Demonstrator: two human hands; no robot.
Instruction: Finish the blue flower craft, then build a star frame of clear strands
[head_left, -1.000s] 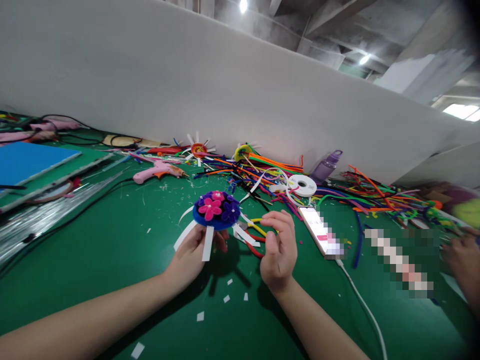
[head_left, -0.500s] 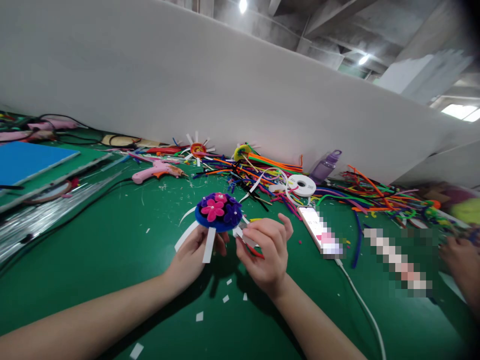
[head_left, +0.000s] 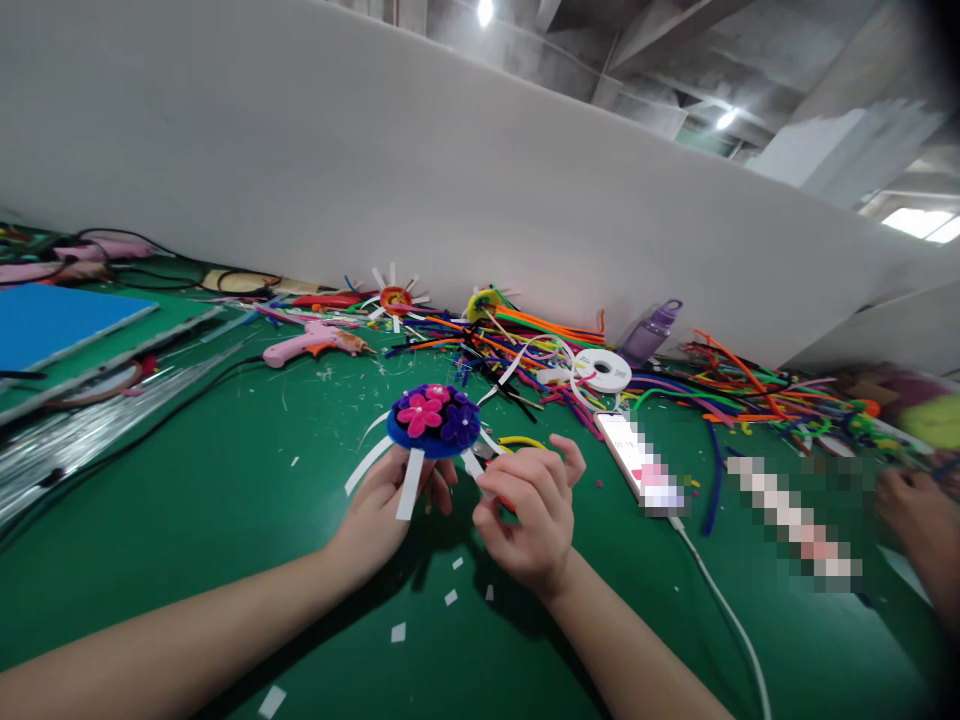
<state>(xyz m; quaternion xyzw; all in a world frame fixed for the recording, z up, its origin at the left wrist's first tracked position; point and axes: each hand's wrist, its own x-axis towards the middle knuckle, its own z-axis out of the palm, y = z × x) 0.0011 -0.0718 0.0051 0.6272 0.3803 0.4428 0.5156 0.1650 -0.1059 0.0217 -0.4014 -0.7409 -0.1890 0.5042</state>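
The left hand grips the flower disc from beneath; the right hand pinches a white strip; steady support and light fingers should prevent creasing.

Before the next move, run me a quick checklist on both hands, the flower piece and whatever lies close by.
1. Left hand holding the flower-topped blue disc from below: ok.
2. Right hand pinching the white strip on the disc's right: cannot tell; fingertips are at its end.
3. Green tabletop free of scraps under the hands: not ok, white scraps lie there.
4. Pink glue gun apart from both hands: ok; whether hot, cannot tell.
5. Red-and-yellow-handled tool clear of the right hand: cannot tell, partly hidden.
6. Co-worker's hand apart: ok, far right.
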